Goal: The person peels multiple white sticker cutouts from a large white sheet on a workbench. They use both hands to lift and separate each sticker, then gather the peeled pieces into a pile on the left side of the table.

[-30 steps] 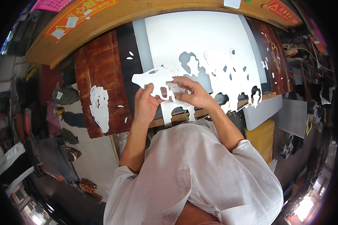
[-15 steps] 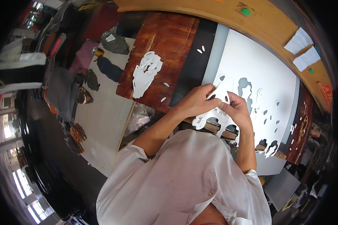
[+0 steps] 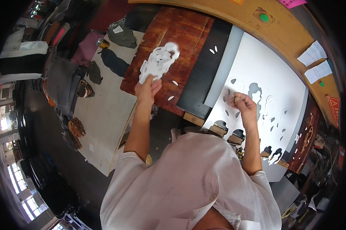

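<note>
At the lower end of a pile of thin white cut-out pieces [image 3: 152, 63], my left hand [image 3: 146, 92] has its fingers closed on a white cut piece [image 3: 171, 49]. The far end of that piece is blurred and lies over the top of the pile. The pile rests on a reddish-brown board [image 3: 180, 30]. My right hand [image 3: 244, 106] is over a large white sheet [image 3: 265, 57], fingertips pinched together; what they hold, if anything, is hidden. Curved holes and outlines mark the sheet around that hand.
Dark shapes on tan blocks [image 3: 237, 137] line the sheet's near edge. A black strip [image 3: 201, 73] with small white offcuts separates board and sheet. Beyond them runs a yellow beam [image 3: 234, 11]. To the left, a pale table [image 3: 104, 115] carries gloves [image 3: 77, 127] and a can [image 3: 102, 43].
My hands, together on a white cut piece before, are now apart. My left hand has swung left to the pile with the piece; my right has stayed over the sheet, its fingers now pinched.
</note>
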The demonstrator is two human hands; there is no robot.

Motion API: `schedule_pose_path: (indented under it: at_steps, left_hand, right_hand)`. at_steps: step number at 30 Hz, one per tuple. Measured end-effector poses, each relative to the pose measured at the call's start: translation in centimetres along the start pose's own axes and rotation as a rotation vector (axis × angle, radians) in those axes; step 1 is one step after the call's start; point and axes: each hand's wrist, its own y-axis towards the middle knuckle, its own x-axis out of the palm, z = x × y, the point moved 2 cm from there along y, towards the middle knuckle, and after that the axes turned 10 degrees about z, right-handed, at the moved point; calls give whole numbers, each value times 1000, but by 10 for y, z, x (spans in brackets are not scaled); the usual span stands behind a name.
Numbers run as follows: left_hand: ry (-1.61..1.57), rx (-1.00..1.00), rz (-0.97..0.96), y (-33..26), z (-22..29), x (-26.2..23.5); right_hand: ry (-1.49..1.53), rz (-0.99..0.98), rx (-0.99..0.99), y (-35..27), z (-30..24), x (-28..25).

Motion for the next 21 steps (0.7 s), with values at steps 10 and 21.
schedule_pose_path:
  at_steps: [10, 21]
  left_hand:
    - [172, 203, -6, 20, -20, -36]
    - [182, 194, -269, -73, -10, -44]
  right_hand:
    - [-64, 73, 85, -16, 27, -25]
    - [-606, -116, -600, 77, 24, 160]
